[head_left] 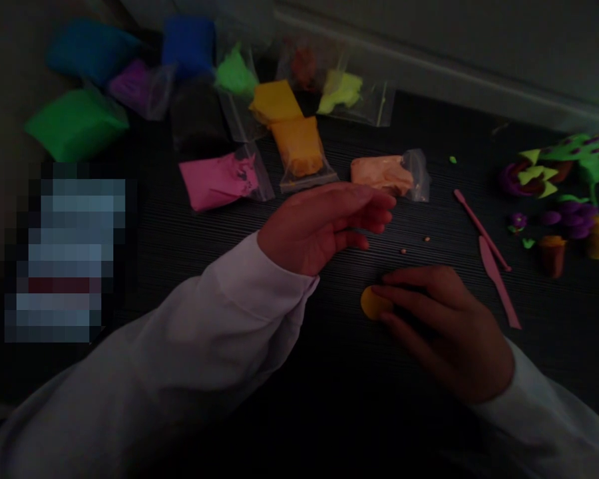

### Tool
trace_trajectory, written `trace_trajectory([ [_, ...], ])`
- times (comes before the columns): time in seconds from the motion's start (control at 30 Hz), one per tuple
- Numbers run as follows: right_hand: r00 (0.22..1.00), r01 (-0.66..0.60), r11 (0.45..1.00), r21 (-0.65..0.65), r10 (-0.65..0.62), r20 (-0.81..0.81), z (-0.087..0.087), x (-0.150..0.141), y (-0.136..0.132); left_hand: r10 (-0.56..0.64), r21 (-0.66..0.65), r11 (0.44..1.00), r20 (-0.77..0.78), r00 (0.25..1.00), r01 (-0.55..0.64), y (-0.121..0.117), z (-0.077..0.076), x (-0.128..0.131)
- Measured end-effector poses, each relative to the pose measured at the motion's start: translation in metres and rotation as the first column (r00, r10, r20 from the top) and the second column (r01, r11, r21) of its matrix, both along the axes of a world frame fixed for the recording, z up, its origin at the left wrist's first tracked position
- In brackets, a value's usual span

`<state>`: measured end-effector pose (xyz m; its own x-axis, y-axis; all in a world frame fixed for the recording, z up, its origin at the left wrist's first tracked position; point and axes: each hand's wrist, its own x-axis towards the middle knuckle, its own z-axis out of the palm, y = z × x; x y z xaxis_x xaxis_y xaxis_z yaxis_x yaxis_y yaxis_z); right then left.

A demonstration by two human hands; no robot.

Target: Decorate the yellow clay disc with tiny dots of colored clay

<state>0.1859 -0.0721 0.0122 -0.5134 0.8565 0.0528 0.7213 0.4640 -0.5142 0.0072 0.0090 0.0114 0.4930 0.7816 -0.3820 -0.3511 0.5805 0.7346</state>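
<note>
Just right of the middle of the frame, a yellow disc (371, 303) sits at the fingertips of my right hand (444, 322), pinched by its right side between thumb and fingers; whether it rests on the dark table (339, 406) I can't tell. Handling this disc seems to be the step in hand, and moving it calls for a light grip, since it looks soft. My left hand (319, 219), near the centre, is loosely curled with the fingers apart, and I see nothing in it. Just beyond lies a peach clay packet (379, 171). Toward the right are two pink tools (499, 283), touching; at the far right, a brown cup (552, 258) with a yellow top. More clay packets (77, 123) fill the upper left.
</note>
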Motion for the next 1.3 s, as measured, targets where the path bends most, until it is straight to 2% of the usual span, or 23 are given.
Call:
trace_trajectory([
  [0.33, 0.997, -0.036, 0.999, 0.024, 0.034, 0.073, -0.002, 0.000, -0.003, -0.009, 0.004, 1.000, 0.023, 1.000, 0.008, 0.001, -0.003, 0.000],
  [0.63, 0.999, 0.043, 0.999, -0.019, -0.043, -0.027, 0.003, -0.001, -0.003, -0.011, -0.004, 1.000, -0.006, 1.000, 0.011, 0.002, -0.002, 0.001],
  [0.77, 0.992, 0.127, 0.992, 0.009, -0.127, -0.023, 0.007, 0.002, 0.000, -0.005, -0.011, 1.000, 0.020, 1.000, 0.005, 0.002, -0.004, 0.000],
  [0.83, 0.970, 0.240, 0.963, 0.122, -0.243, 0.010, 0.010, 0.012, 0.006, 0.001, -0.020, 1.000, 0.035, 0.999, -0.001, 0.003, -0.005, -0.001],
  [0.87, 0.944, 0.317, 0.926, 0.206, -0.328, 0.021, 0.010, 0.019, 0.010, 0.002, -0.023, 1.000, 0.046, 0.999, -0.001, 0.003, -0.005, -0.001],
  [0.93, 0.849, 0.483, 0.802, 0.352, -0.527, 0.033, 0.011, 0.035, 0.021, 0.000, -0.028, 1.000, 0.069, 0.998, 0.001, 0.003, -0.006, 0.000],
  [1.0, 0.779, 0.561, 0.739, 0.373, -0.624, 0.064, 0.009, 0.051, 0.033, 0.003, -0.033, 0.999, 0.082, 0.997, 0.000, 0.003, -0.006, 0.000],
  [1.07, 0.752, 0.570, 0.736, 0.365, -0.646, 0.129, 0.004, 0.062, 0.043, 0.009, -0.036, 0.999, 0.086, 0.996, -0.005, 0.003, -0.007, 0.001],
  [1.13, 0.752, 0.529, 0.774, 0.348, -0.617, 0.232, -0.001, 0.066, 0.051, 0.015, -0.036, 0.999, 0.093, 0.996, -0.011, 0.003, -0.008, 0.001],
  [1.2, 0.726, 0.514, 0.786, 0.343, -0.612, 0.313, -0.007, 0.067, 0.055, 0.015, -0.034, 0.999, 0.099, 0.995, -0.012, 0.003, -0.009, 0.001],
  [1.3, 0.698, 0.516, 0.766, 0.384, -0.636, 0.330, -0.011, 0.066, 0.058, 0.012, -0.026, 1.000, 0.096, 0.995, -0.009, 0.004, -0.010, 0.001],
])
